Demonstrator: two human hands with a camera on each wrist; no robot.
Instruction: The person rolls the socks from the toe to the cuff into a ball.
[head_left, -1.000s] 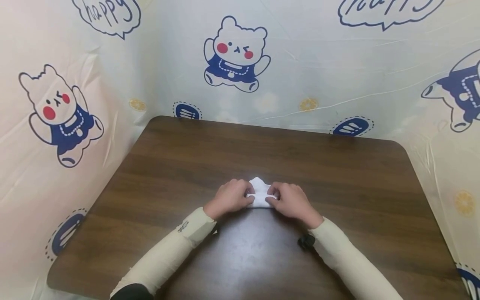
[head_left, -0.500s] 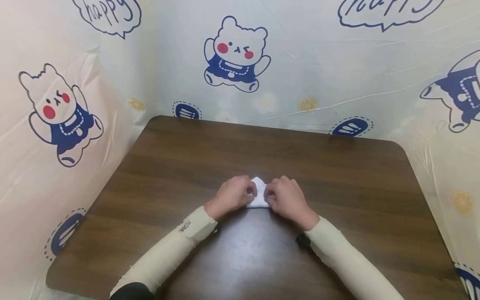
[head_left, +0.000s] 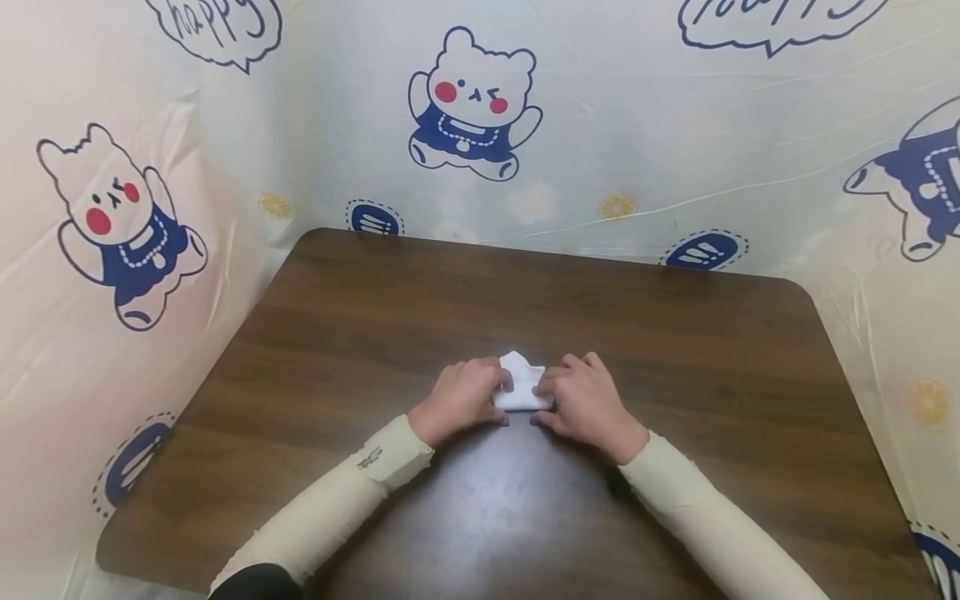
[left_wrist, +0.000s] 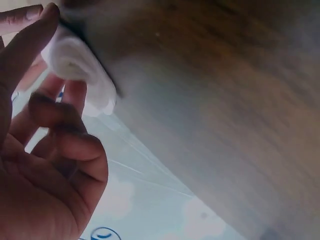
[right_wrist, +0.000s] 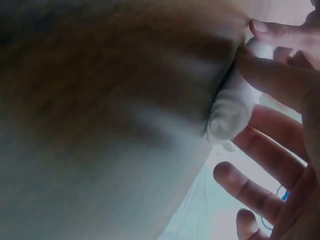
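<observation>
1. Leftmost, printed sheet with cartoon bears, standing along the left, top and right of the frame, round the dark wooden table.
2. Left of centre, left hand, fingers curled, pinching the left end of the small white cloth; cream sleeve running down to the lower left.
3. Seen by the left wrist, same cloth as a rolled end at upper left, held between thumb and fingertips.
4. Dead centre, cloth lying flat on the table, long axis left to right across the frame, a small peak pointing to the top edge.
5. Right of centre, right hand, thumb and forefinger nipping the right end of the cloth, other fingers loosely spread.
6. Seen by the right wrist, rolled cloth end right of centre, finger pressed on top.
</observation>
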